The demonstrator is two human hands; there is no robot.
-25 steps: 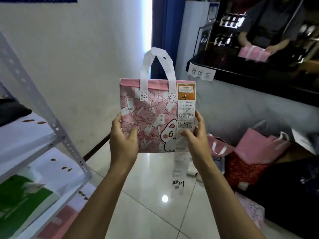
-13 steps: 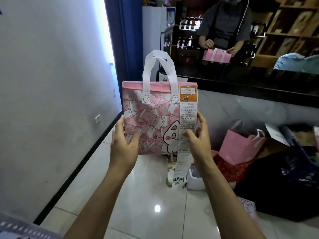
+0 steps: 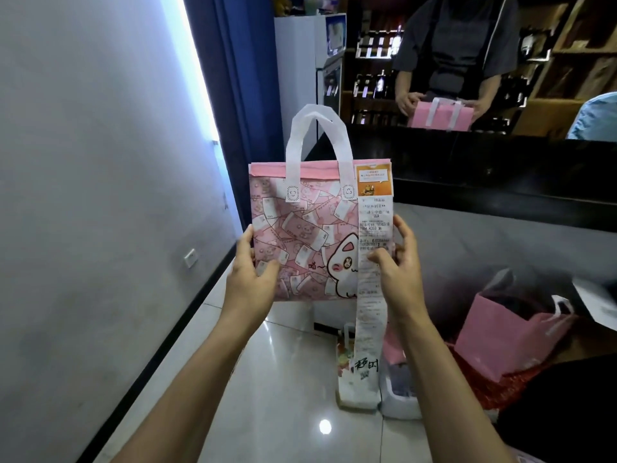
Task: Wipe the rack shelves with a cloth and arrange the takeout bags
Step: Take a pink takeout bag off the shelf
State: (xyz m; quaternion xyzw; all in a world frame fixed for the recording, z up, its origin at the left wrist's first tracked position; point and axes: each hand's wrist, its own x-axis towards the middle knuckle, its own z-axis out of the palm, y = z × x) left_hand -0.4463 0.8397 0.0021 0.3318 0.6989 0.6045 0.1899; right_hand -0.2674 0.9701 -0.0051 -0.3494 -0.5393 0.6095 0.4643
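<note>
I hold a pink takeout bag with a cartoon print and white handles upright in front of me, above the floor. My left hand grips its lower left edge, thumb on the front. My right hand grips the right edge and pins the long white receipt that hangs from the bag's top right corner. The rack and the cloth are out of view.
More pink takeout bags and a red one lie on the floor at the right, beside a dark counter. Behind it a person handles another pink bag. A grey wall runs along the left.
My view has swung right, away from the rack, which has left the frame. The bag stays held the same way in both hands; the counter and the person behind it now fill the right.
</note>
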